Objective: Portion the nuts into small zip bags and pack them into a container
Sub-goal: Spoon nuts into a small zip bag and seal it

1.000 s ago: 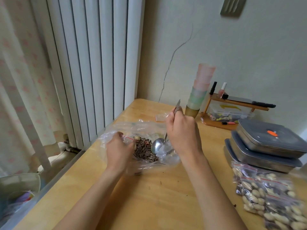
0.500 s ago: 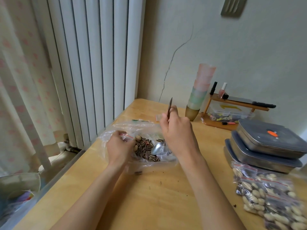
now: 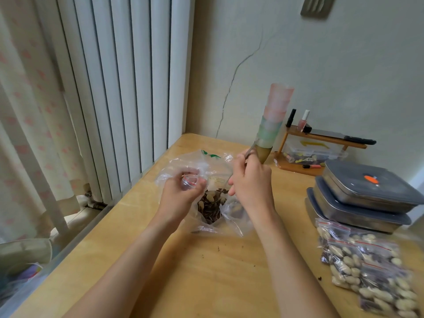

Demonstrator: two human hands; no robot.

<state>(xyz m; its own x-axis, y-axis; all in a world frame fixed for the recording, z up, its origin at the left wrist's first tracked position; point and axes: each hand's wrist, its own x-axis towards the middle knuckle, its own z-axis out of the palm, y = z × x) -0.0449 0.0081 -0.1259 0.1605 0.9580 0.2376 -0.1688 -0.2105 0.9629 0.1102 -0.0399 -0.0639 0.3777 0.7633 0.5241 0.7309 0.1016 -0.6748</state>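
- The left hand curls round the red-striped mouth of a small zip bag, pinching it open above the wooden table.
- That bag hangs down between the two hands, its lower part dark with striped seeds and a few pale nuts.
- The right hand is closed round a metal spoon; the handle pokes up past the knuckles, and the bowl is hidden behind the hand, so I cannot tell what it carries.
- Both hands work over a large, crumpled clear supply bag spread on the table; how much is left in it is hard to read.
- Done so far, by the look of it: a heap of filled zip bags lies at the right edge, well apart from the hands, each showing pale nuts and dark seeds.
- The stacked metal containers sit just behind that heap with lids on. No filled bag is visibly inside one.
- My read: portioning is well under way, this bag looks partly full and not yet sealed, and the packing step has yet to begin.
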